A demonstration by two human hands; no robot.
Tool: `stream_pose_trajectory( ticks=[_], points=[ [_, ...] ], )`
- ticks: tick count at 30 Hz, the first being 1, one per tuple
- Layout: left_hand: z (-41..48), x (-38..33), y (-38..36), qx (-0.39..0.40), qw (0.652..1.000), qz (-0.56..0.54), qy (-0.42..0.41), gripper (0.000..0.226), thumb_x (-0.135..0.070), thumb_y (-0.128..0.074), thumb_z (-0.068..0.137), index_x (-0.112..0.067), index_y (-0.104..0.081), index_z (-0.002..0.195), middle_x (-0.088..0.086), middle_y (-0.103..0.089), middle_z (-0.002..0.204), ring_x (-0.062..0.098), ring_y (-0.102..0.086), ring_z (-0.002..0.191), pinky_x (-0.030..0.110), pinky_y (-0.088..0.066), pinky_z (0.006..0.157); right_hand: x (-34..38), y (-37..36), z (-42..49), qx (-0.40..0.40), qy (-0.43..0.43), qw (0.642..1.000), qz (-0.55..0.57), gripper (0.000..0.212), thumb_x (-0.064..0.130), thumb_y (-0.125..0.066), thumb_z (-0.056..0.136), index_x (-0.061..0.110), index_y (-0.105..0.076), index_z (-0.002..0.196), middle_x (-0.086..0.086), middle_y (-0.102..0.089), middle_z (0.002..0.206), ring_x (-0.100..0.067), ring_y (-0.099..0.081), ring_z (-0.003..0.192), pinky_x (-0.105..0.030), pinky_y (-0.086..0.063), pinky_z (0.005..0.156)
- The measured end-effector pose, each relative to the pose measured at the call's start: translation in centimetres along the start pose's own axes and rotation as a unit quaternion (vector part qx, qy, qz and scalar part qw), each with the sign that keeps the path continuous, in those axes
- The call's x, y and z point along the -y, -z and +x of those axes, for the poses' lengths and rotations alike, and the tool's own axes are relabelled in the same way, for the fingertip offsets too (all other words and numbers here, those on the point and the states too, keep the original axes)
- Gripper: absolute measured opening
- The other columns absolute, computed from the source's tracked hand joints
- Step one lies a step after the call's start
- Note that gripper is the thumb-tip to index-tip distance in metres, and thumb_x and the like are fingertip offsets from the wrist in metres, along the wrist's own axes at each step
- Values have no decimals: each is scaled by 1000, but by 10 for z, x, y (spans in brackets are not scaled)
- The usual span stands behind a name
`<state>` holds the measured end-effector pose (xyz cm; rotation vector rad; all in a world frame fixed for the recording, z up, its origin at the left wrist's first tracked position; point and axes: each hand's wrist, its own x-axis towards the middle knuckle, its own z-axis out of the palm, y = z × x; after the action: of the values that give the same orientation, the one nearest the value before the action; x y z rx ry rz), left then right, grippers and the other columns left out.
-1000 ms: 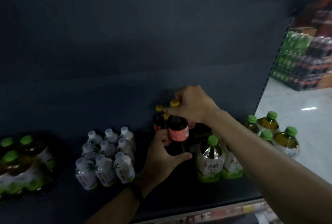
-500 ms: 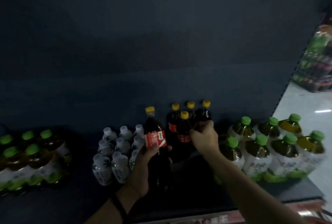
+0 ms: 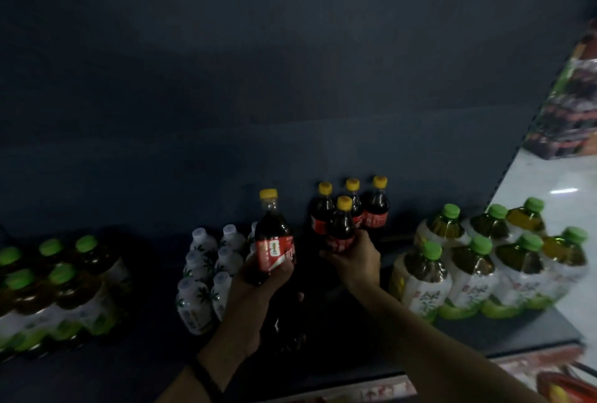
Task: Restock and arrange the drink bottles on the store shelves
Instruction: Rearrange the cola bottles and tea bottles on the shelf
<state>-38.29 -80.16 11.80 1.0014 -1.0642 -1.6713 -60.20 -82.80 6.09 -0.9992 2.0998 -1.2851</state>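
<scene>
A dark cola bottle (image 3: 273, 241) with a yellow cap and red label is lifted off the dark shelf (image 3: 504, 334), gripped around its lower body by my left hand (image 3: 258, 292). To its right, three more yellow-capped cola bottles (image 3: 371, 205) stand at the back of the shelf. A fourth cola bottle (image 3: 342, 225) stands just in front of them, and my right hand (image 3: 355, 260) is wrapped around its body at label height. Both forearms reach in from the bottom edge.
Small white bottles (image 3: 202, 276) stand in rows left of my left hand. A shrink-wrapped pack of green-capped tea bottles (image 3: 478, 270) sits on the right, another such tea pack (image 3: 55, 286) on the far left. The shelf's front edge (image 3: 387, 386) carries price tags. Store floor (image 3: 549, 183) lies to the right.
My left hand has raised its cola bottle slightly higher. My right hand stays on the front cola bottle of the group. The view has shifted a little leftward.
</scene>
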Motion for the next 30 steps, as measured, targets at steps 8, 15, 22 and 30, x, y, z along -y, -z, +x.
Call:
stream_pose_trajectory(
  ticks=[8, 15, 22, 30],
  points=[
    [0, -7, 21, 15, 998, 54, 6, 23, -22, -75, 89, -25, -75, 112, -5, -82, 104, 14, -77, 103, 34, -60, 94, 37, 49, -75, 110, 15, 952, 284, 34, 10, -75, 93, 21, -70, 124, -2, -79, 116, -19, -75, 110, -27, -60, 89],
    [-12, -5, 44, 47, 993, 104, 2, 48, -1, -81, 83, -25, -67, 123, -11, -82, 99, 6, -78, 91, 24, -63, 75, 59, 39, -132, 206, -8, 917, 341, 42, 32, -54, 108, 26, -56, 149, -6, -68, 142, -25, -63, 134, -46, -49, 110],
    [-73, -13, 71, 9, 997, 71, -7, 54, -30, -76, 73, -29, -65, 126, -8, -80, 115, 8, -76, 106, 25, -62, 85, 53, 7, -173, 281, -39, 895, 344, 46, 21, -70, 93, 36, -65, 136, -8, -72, 133, -29, -69, 124, -46, -53, 101],
    [-179, 20, 160, -175, 982, 65, -33, 62, -30, -97, 58, -16, -71, 113, 7, -77, 94, 19, -74, 85, 28, -60, 74, 30, -56, -230, 433, -40, 863, 257, 63, 29, -80, 76, 32, -63, 137, 5, -76, 124, -15, -72, 118, -36, -54, 100]
  ],
)
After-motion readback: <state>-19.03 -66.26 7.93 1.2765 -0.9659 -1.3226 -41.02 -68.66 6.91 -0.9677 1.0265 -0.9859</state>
